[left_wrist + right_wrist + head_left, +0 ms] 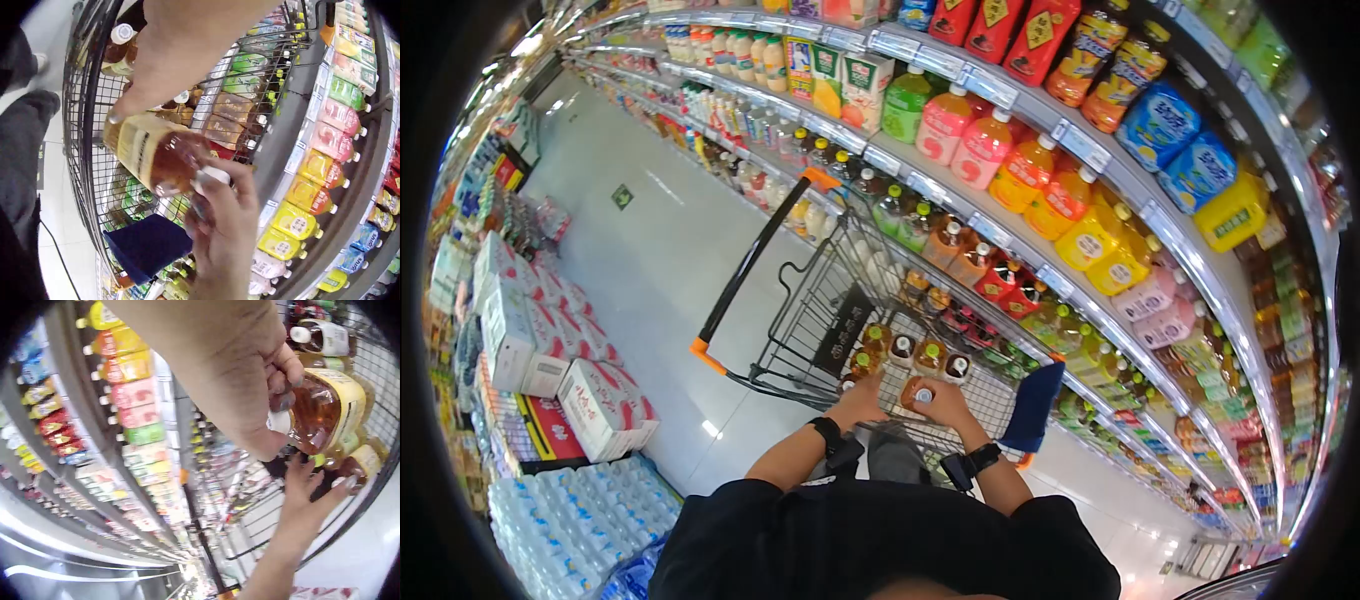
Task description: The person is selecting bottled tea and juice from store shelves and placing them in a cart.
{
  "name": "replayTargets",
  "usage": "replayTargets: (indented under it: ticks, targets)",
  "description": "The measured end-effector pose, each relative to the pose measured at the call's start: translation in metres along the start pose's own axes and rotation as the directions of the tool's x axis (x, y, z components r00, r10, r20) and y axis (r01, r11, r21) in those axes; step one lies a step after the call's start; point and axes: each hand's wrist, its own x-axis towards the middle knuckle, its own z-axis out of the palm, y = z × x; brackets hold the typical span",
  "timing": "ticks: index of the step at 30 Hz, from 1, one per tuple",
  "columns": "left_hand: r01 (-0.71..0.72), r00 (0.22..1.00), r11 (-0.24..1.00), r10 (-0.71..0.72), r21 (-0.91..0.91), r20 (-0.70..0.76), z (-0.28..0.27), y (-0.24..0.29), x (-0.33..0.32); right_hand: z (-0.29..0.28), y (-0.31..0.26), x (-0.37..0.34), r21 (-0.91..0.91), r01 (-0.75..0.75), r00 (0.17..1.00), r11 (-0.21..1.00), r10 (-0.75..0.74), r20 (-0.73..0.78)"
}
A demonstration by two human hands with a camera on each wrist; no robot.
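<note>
My right hand [945, 402] pinches the neck of an amber bottle [913, 392] above the cart basket. In the left wrist view the right hand [222, 219] has its fingers around the white cap, and the bottle [165, 156] lies tilted with a pale yellow label. The right wrist view shows the right hand [250, 394] close up on this bottle [322, 406]. My left hand [858, 402], lower in that view [300, 506], spreads its fingers beside a white-capped bottle [362, 464] in the cart; whether they touch it is unclear. Several bottles stand near both hands.
The wire cart [800, 345] has a black handle with orange ends and a dark blue flap [1033, 405]. Drink shelves [1090, 150] curve along the right. Stacked cartons [605, 410] and wrapped water bottles [580, 510] stand to the left of the floor [640, 250].
</note>
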Motion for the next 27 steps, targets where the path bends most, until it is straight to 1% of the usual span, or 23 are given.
replayTargets:
  ticks: [1,2,3,5,7,9,10,11,13,14,15,17,18,19,20,21,23,24,27]
  targets:
    - [-0.073,0.994,0.997,0.073,-0.003,-0.084,-0.002,0.005,-0.002,-0.013,-0.019,-0.013,-0.05,-0.005,1.0,0.999,0.003,-0.024]
    - [-0.147,0.976,0.989,0.145,0.001,-0.165,-0.005,0.011,-0.004,-0.024,-0.035,-0.027,-0.034,0.031,0.99,0.999,-0.035,-0.136]
    - [-0.221,0.946,0.975,0.217,0.009,-0.239,-0.009,0.02,-0.006,-0.038,-0.056,-0.042,-0.036,0.058,0.984,0.998,-0.064,-0.167]
    - [-0.397,0.871,0.917,0.365,-0.033,-0.33,-0.025,0.049,-0.012,-0.07,-0.101,-0.071,-0.032,0.105,0.965,0.994,-0.11,-0.238]
    - [-0.465,0.816,0.885,0.436,0.016,-0.38,-0.053,0.098,-0.033,-0.097,-0.133,-0.096,0.03,0.204,0.942,0.979,-0.188,-0.278]
    - [-0.61,0.671,0.792,0.533,0.026,-0.516,-0.068,0.132,-0.051,-0.114,-0.175,-0.119,0.016,0.309,0.9,0.951,-0.286,-0.329]
    - [-0.683,0.618,0.729,0.608,0.044,-0.499,-0.067,0.132,-0.047,-0.12,-0.191,-0.132,0.044,0.302,0.909,0.952,-0.274,-0.315]
    - [-0.668,0.662,0.738,0.533,-0.094,-0.527,-0.077,0.151,-0.072,-0.124,-0.203,-0.144,0.068,0.306,0.915,0.95,-0.274,-0.298]
    - [-0.619,0.771,0.727,0.489,-0.297,-0.408,-0.084,0.17,-0.097,-0.126,-0.218,-0.159,0.092,0.435,0.834,0.896,-0.363,-0.416]
    - [-0.634,0.763,0.697,0.496,-0.334,-0.414,-0.081,0.178,-0.109,-0.127,-0.218,-0.168,0.209,0.413,0.843,0.886,-0.285,-0.457]
    - [-0.652,0.751,0.663,0.501,-0.368,-0.429,-0.077,0.187,-0.118,-0.126,-0.216,-0.174,0.352,0.432,0.825,0.83,-0.206,-0.527]
    - [-0.691,0.722,0.589,0.532,-0.418,-0.443,-0.075,0.203,-0.136,-0.129,-0.224,-0.203,0.305,0.397,0.756,0.866,-0.12,-0.643]
    - [-0.707,0.707,0.554,0.556,-0.439,-0.437,-0.075,0.209,-0.146,-0.127,-0.22,-0.214,0.293,0.481,0.696,0.826,-0.157,-0.701]
    - [-0.721,0.692,0.518,0.579,-0.46,-0.432,-0.073,0.216,-0.157,-0.122,-0.209,-0.226,0.318,0.52,0.663,0.793,-0.14,-0.735]
    - [-0.688,0.708,0.475,0.604,-0.549,-0.365,-0.072,0.224,-0.167,-0.117,-0.193,-0.237,0.342,0.557,0.631,0.757,-0.118,-0.766]
    - [-0.667,0.705,0.399,0.613,-0.63,-0.357,-0.063,0.231,-0.172,-0.111,-0.178,-0.247,0.363,0.596,0.598,0.716,-0.094,-0.796]
    - [-0.591,0.693,0.249,0.644,-0.768,-0.324,-0.037,0.242,-0.185,-0.085,-0.142,-0.267,0.371,0.596,0.598,0.712,-0.086,-0.797]
    - [-0.457,0.695,0.121,0.667,-0.881,-0.269,-0.031,0.258,-0.204,-0.073,-0.131,-0.279,0.377,0.596,0.593,0.709,-0.073,-0.802]
    - [-0.401,0.671,0.026,0.689,-0.916,-0.274,0.003,0.281,-0.225,-0.045,-0.123,-0.323,0.399,0.621,0.694,0.674,-0.238,-0.679]
